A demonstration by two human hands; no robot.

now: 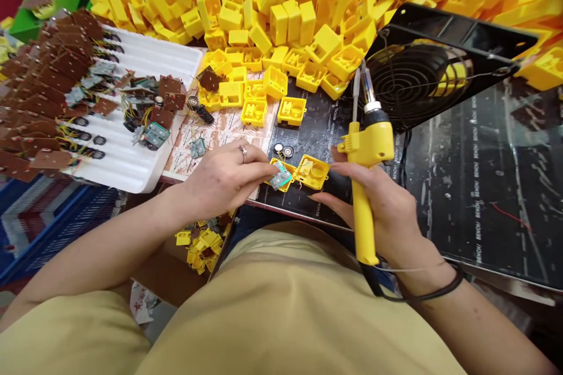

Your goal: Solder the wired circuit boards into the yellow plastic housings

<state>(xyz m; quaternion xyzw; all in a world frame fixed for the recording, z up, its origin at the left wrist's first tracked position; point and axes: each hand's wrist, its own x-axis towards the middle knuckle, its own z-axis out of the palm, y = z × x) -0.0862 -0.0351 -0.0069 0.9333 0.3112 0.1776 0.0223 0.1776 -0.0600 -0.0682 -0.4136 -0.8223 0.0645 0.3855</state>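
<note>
Between the fingertips of my left hand point(224, 179) is a small green circuit board point(280, 177), held over one half of a yellow plastic case. The other case half point(313, 171) lies beside it, with thin wires running across. Just behind them rest small round speakers point(284, 151). My right hand point(387, 205) is wrapped round a yellow soldering iron point(365, 187), its metal tip pointing up and away from me. The thumb and a finger of that hand reach toward the right case half; whether they touch it I cannot tell.
Yellow cases point(290, 23) are heaped along the back. A white foam tray point(176, 58) on the left carries brown boards point(53, 88) with wires. A black fan point(431, 76) stands at the back right. Below the bench edge, a box holds yellow parts point(206, 246).
</note>
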